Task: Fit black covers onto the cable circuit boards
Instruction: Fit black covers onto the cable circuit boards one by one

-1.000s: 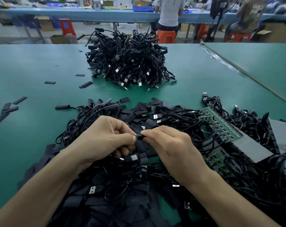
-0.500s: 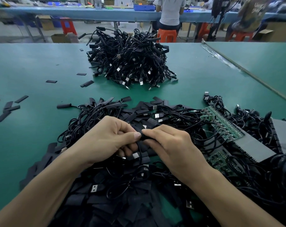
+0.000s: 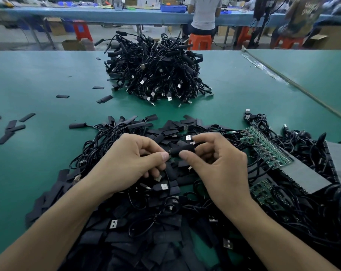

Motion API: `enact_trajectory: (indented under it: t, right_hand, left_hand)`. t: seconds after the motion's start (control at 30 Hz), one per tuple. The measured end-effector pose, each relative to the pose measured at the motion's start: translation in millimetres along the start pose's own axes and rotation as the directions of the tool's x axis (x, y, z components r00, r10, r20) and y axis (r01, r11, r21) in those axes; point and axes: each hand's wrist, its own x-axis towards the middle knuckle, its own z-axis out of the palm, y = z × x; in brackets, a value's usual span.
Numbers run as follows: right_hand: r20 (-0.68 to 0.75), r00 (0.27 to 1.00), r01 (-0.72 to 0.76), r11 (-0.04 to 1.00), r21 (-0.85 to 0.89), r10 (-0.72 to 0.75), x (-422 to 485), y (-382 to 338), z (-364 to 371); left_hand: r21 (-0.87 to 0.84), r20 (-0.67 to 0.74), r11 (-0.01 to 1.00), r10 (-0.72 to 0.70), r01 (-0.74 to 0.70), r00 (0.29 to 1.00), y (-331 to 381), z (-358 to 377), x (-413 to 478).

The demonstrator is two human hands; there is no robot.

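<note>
Over the near heap of black cables and flat black covers, my left hand pinches a thin black cable between thumb and forefinger. My right hand pinches a black cover that sits on the cable's end; the board inside is hidden. The two hands are a few centimetres apart, the cover spanning the gap. Green circuit boards joined in a strip lie to the right of my hands, wired to more cables.
A tall pile of black USB cables stands at the table's middle back. Loose black covers lie scattered on the green table at the left. A grey tray sits at the right. People sit at a blue bench behind.
My hands have drawn slightly apart and risen a little. The black cover now shows between my fingertips, where before they met tightly over it.
</note>
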Motion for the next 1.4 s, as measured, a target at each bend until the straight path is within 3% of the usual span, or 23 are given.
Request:
enact_trajectory:
  t: [0.37,1.13,1.23,1.4]
  right_hand:
    - [0.045,0.991,-0.133,0.96,0.245,0.125,2,3,1]
    - [0.102,0.978,-0.204,0.924,0.323,0.18,3,-1,2]
    - [0.07,0.975,-0.223,0.889,0.401,0.213,5,-1,1]
    - [-0.058,0.966,-0.191,0.847,0.496,0.252,9,-3,-3]
  left_hand:
    - [0.002,-0.051,1.0,0.004,-0.004,0.999,-1,5,-1]
    - [-0.017,-0.042,1.0,-0.008,0.008,0.999,1,7,-2]
    - [0.062,-0.069,0.997,0.058,-0.054,0.996,4,7,-3]
    - [0.466,-0.202,0.871,0.276,-0.155,0.94,10,-1,-8]
